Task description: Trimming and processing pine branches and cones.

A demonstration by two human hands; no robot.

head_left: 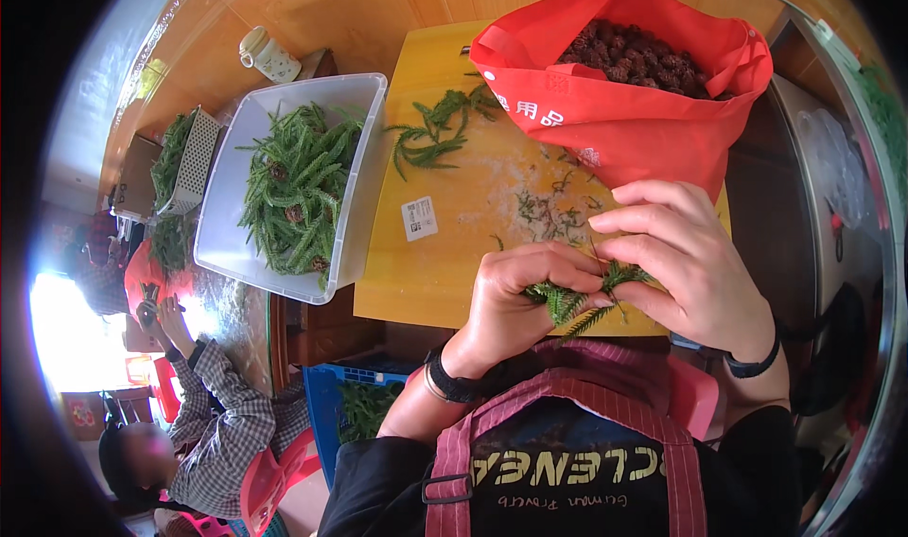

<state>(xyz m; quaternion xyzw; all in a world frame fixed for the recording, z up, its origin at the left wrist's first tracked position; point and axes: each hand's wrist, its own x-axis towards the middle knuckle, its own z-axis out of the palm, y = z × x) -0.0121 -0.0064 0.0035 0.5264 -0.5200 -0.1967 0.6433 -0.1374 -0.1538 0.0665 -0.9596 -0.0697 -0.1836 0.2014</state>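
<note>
Just above the near edge of the yellow table [397, 272], my left hand [515, 286] pinches a green artificial-looking pine sprig [563, 302]. My right hand [695, 263] has its thumb and index finger closed around the sprig's other end, while its remaining fingers are raised and spread. Loose sprigs [440, 125] lie at the far left of the tabletop, and green needle scraps [558, 215] are scattered beyond my hands. A red fabric bag [629, 130] full of brown pine cones [638, 59] stands at the far right.
To the left, a clear plastic bin [218, 206] holds sprigs with cones among them. A white label [419, 218] is on the table. A blue crate [324, 414] with greenery stands below. Farther left, a person in a checked shirt [227, 442] works at another table.
</note>
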